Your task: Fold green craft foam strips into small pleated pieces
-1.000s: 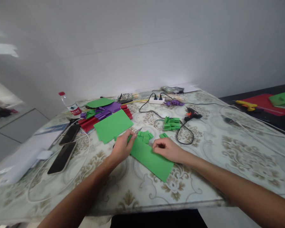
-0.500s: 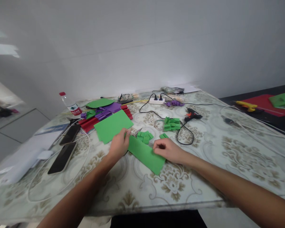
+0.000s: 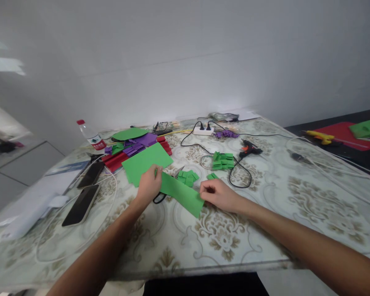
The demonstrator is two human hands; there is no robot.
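My left hand pinches the upper left end of a green craft paper strip, holding it slanted over the table. At the strip's right end, the curled fingers of my right hand close on its edge. Under the strip lie scissors; a black handle loop and the blade tips show, the rest is covered. Just behind the strip is a small heap of cut green pieces, with one more green piece near my right hand. Larger green sheets lie beyond my left hand.
A black glue gun and folded green pieces lie to the right, by a looping black cord. Behind stands a white power strip. Leftward are phones, a water bottle and red paper. A yellow glue gun lies far right.
My left hand has moved left, drawing the green strip with it, so its right end now sits at my right fingers. More of the scissors' black handle shows. My right hand has barely moved.
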